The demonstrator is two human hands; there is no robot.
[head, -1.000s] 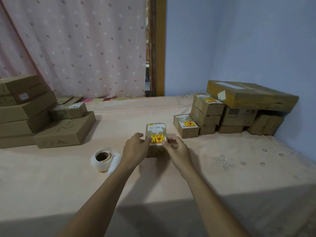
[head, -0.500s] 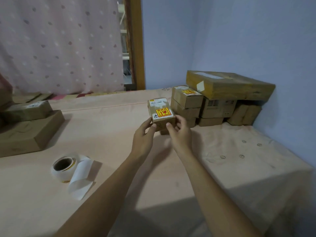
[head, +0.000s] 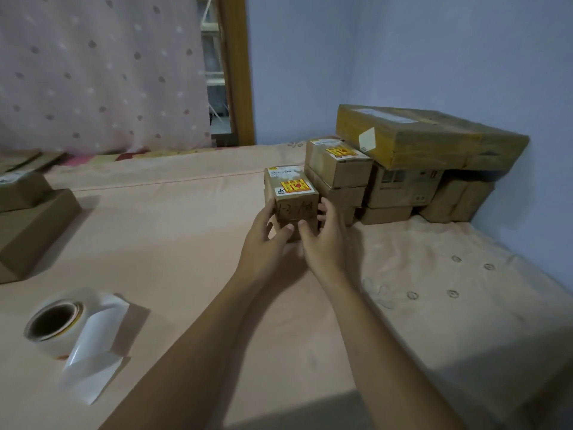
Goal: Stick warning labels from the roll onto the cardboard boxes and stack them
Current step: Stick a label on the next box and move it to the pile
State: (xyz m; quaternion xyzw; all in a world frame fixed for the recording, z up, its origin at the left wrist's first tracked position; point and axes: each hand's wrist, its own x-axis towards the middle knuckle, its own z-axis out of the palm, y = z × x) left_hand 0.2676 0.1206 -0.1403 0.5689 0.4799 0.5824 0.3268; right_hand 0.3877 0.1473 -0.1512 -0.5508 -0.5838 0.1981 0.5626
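Both hands clasp one small brown cardboard box (head: pixel 296 209). The left hand (head: pixel 263 234) wraps its left side and the right hand (head: pixel 328 243) its right side, with both thumbs on the near face, which has writing on it. The box is upright between the palms at the far end of both arms. It is just left of, and near to or touching, the pile of brown cardboard boxes (head: pixel 387 193) against the blue wall on the right. The hands hide its lower edge, so I cannot tell whether it already rests on something or is held just clear.

By my reading, the sticking step for this box is done. A yellow and red warning label (head: pixel 295 185) lies flat on its top, next to a white shipping slip. What remains is to set it down on the pile and let go. One box in that pile, the upper small carton (head: pixel 338 172), also has a yellow label. A large flat parcel wrapped in yellowish tape (head: pixel 434 141) lies across the pile's far right.

More work seems to be waiting. Plain brown cartons (head: pixel 31 225) with no yellow label in sight sit at the far left edge. The white label roll (head: pixel 52 324) lies on the peach sheet (head: pixel 186 243) at the near left, well apart from both hands, with a loose strip of backing paper (head: pixel 93 358) trailing from it.
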